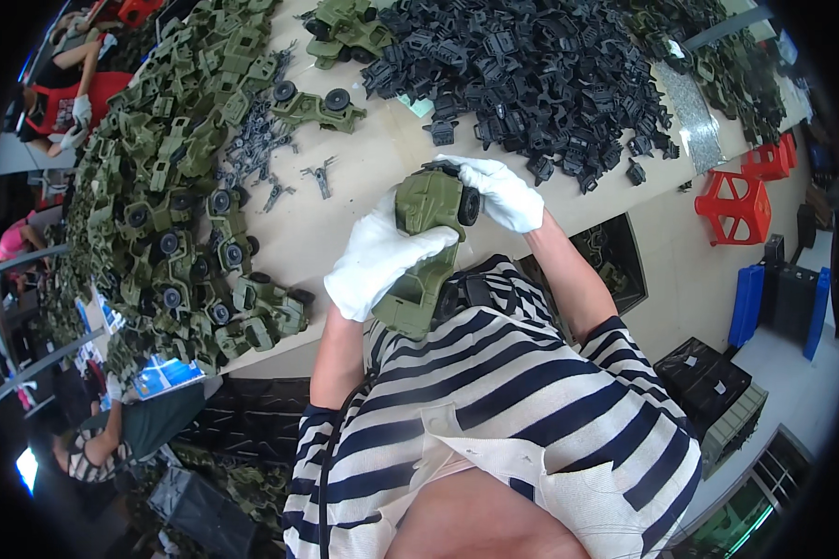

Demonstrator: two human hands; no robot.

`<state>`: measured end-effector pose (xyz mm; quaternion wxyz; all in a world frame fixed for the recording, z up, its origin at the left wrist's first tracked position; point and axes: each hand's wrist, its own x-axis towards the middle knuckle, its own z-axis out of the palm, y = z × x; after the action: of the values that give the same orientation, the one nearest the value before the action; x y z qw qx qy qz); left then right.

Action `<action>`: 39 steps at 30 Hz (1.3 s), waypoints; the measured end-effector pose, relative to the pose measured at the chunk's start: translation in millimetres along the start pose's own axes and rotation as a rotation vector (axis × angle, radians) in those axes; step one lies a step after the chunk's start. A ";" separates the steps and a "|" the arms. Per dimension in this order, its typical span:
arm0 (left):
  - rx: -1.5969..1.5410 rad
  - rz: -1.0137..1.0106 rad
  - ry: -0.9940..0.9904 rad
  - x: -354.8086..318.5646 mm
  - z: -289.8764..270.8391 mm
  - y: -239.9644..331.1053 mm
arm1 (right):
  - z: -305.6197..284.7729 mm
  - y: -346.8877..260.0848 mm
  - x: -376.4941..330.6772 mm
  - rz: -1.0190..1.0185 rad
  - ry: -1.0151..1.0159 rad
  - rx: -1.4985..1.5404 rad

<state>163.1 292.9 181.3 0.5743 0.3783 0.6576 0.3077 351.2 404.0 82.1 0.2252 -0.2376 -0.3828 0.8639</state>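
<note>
Gloves on, your left hand wraps the green jeep at chest height, bracing it; your right hand pinches its black wheel. Beyond, jeeps and black parts crowd the bench.

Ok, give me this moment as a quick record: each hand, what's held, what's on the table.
left hand: white glove, gripping the green toy jeep body from the side
right hand: white glove, at the jeep's upper end by a black wheel
table left: heap of green toy jeeps
table top: pile of black plastic parts
table middle: loose grey parts
floor right: red stools
</note>
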 end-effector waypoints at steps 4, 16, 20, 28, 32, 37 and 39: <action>0.021 -0.013 -0.010 -0.2 1.2 -0.8 | 1.4 2.6 -1.9 -0.024 0.004 0.007; -0.171 0.040 -0.032 2.2 5.1 -15.4 | -3.5 -6.5 -5.4 -0.087 -0.109 -0.155; -0.052 0.213 0.197 5.8 20.0 -32.6 | 5.5 -31.9 -1.4 -0.106 -0.105 -0.460; -0.211 0.641 0.173 30.6 14.5 -63.4 | 55.5 3.4 -2.9 -0.309 0.186 -0.420; -0.213 0.658 0.190 30.1 14.1 -59.2 | 57.4 6.9 -2.4 -0.539 0.226 -0.727; -0.018 0.784 0.337 27.7 21.2 -52.9 | 66.7 3.4 -21.9 -0.732 0.231 -0.910; -0.009 0.792 0.357 28.9 25.5 -50.2 | 67.7 15.2 -16.9 -0.850 0.349 -0.922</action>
<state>179.5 290.4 120.2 0.2907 0.5395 0.5494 0.5679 321.9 347.7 114.6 0.4810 -0.2748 -0.7328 0.3952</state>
